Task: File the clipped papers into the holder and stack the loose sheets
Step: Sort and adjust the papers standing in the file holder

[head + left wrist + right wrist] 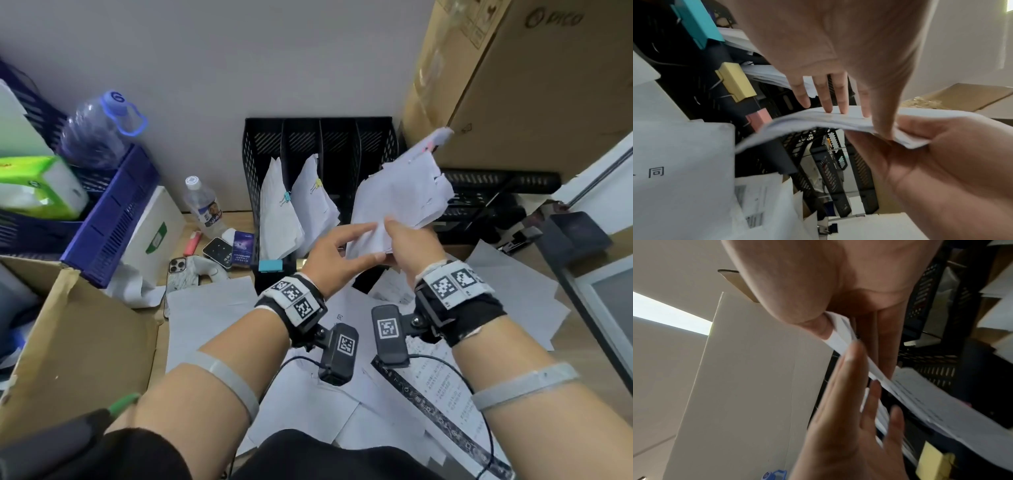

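Holding a thin white sheaf of crumpled printed papers (400, 198) in the air above the wooden desk (589, 363), the person has it tilted up toward the black perforated plastic file holder (342, 144) that stands at the desk's back edge against the wall. The right hand (407, 240) pinches the sheaf's lower corner, thumb on top and fingers curled beneath, while the left hand (337, 255) lies nearly flat, its straight fingers (826, 97) resting on the upper face of the paper. A small pink binder clip (758, 118) seems to bite the sheaf's far edge, though the wrist view leaves that uncertain. The bundle looks light and limp: it sags away from the pinch and its free edges are ragged, so it would likely buckle if pushed into a slot from one corner. A hold along the long edge, or near the clip where the sheets are bound, should keep it stiffer. Two clipped bundles already lean in the holder's left slots; loose white sheets (209, 318) lie scattered across the desk.
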Available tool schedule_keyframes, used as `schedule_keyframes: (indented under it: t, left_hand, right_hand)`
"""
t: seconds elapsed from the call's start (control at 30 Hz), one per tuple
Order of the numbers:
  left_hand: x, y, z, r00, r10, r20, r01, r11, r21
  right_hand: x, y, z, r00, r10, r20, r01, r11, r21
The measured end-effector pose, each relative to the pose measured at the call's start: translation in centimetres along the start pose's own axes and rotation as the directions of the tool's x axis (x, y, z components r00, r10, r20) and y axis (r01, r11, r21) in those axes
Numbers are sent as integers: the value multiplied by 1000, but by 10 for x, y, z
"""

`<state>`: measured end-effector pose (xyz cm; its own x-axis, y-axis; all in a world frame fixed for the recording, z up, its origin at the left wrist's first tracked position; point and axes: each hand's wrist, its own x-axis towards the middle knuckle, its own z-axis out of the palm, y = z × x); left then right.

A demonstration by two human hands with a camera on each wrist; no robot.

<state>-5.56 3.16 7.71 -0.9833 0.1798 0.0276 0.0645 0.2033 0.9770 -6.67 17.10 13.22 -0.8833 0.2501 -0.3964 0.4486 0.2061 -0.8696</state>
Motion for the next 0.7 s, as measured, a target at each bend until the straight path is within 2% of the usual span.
schedule_keyframes:
  t: [0.17, 0.23, 0.33, 0.47, 0.7]
  left_hand:
    - [18, -19, -6, 966, -257, 16, 256, 957, -136]
    - [23, -23, -10, 952, -305, 5, 305, 952, -27]
    - [31, -29, -18, 940, -337, -46, 340, 926, 163]
    - [41, -33, -24, 925, -356, -132, 366, 929, 61]
    - [43, -38, -36, 909, -382, -165, 393, 919, 38]
  right_hand:
    - [8, -8, -14, 995, -86, 52, 88, 995, -48]
    - [10, -11, -18, 993, -84, 86, 90, 994, -62]
    - [15, -16, -22, 985, -100, 138, 114, 988, -104]
    - [22, -27, -23, 970, -131, 205, 163, 975, -150]
    - [38, -50, -16, 975, -158, 154, 200, 929, -311]
